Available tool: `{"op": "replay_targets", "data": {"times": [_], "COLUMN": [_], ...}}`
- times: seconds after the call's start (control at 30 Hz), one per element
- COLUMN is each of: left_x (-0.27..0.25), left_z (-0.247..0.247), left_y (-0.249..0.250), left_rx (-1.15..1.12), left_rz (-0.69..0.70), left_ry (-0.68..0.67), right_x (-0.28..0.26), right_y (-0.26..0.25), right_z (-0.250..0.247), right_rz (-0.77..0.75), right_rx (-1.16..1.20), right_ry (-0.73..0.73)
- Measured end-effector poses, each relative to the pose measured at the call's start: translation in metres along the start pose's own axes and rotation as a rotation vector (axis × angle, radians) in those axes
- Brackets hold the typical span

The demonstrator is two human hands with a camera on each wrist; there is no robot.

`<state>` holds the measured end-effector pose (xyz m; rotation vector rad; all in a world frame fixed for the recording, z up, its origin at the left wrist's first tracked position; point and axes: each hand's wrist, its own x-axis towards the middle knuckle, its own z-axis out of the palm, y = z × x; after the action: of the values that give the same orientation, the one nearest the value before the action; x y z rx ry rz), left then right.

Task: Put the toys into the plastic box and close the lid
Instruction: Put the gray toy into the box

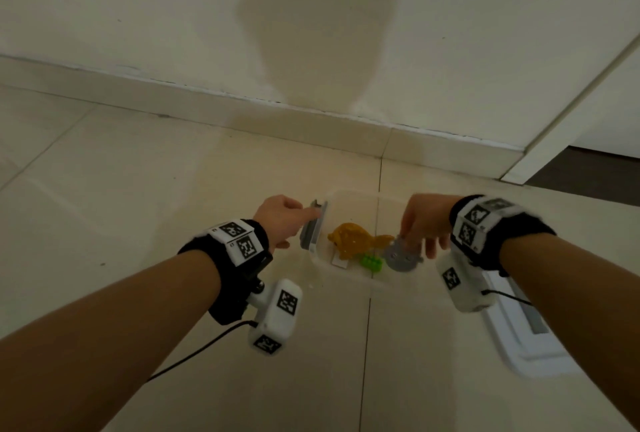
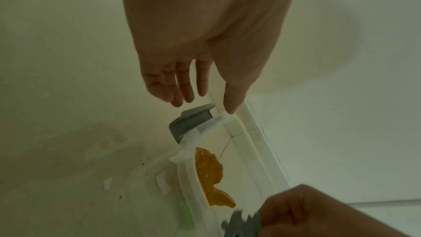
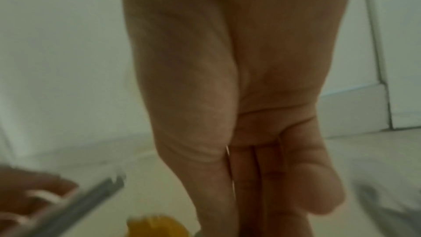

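Observation:
A clear plastic box (image 1: 347, 275) stands on the tiled floor with no lid on it. Inside lie an orange animal toy (image 1: 352, 239) and a green brick (image 1: 372, 263). My right hand (image 1: 420, 223) reaches down into the box's right part and pinches a grey round toy (image 1: 401, 256) just above the bottom. My left hand (image 1: 282, 220) is at the box's left end, fingers straight, with a fingertip touching the grey latch (image 1: 313, 227). The left wrist view shows the latch (image 2: 189, 122), the box rim (image 2: 189, 177) and the orange toy (image 2: 209, 170).
The white lid (image 1: 519, 338), with a grey latch of its own, lies on the floor to the right of the box, under my right forearm. A wall with a skirting board (image 1: 311, 126) runs behind the box. A door frame (image 1: 554, 126) stands at the far right.

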<state>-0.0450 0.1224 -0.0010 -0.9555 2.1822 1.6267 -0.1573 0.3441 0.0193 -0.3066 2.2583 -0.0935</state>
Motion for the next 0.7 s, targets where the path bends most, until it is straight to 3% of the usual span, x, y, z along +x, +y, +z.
{"op": "replay_targets", "data": {"times": [0.07, 0.2, 0.53, 0.7], "left_x": [0.0, -0.002, -0.006, -0.005], "left_z": [0.005, 0.015, 0.021, 0.022], "left_y": [-0.001, 0.001, 0.001, 0.001], "left_rx": [0.015, 0.036, -0.028, -0.05], "left_rz": [-0.05, -0.083, -0.091, -0.109], "left_ry": [-0.052, -0.123, -0.136, -0.141], "right_x": [0.005, 0.019, 0.047, 0.026], "right_y": [0.009, 0.013, 0.015, 0.007], "right_z": [0.013, 0.027, 0.05, 0.021], "right_rz": [0.055, 0.007, -0.011, -0.056], "right_rx": [-0.134, -0.346, -0.452, -0.378], "right_ry": [-0.024, 0.053, 0.055, 0.116]}}
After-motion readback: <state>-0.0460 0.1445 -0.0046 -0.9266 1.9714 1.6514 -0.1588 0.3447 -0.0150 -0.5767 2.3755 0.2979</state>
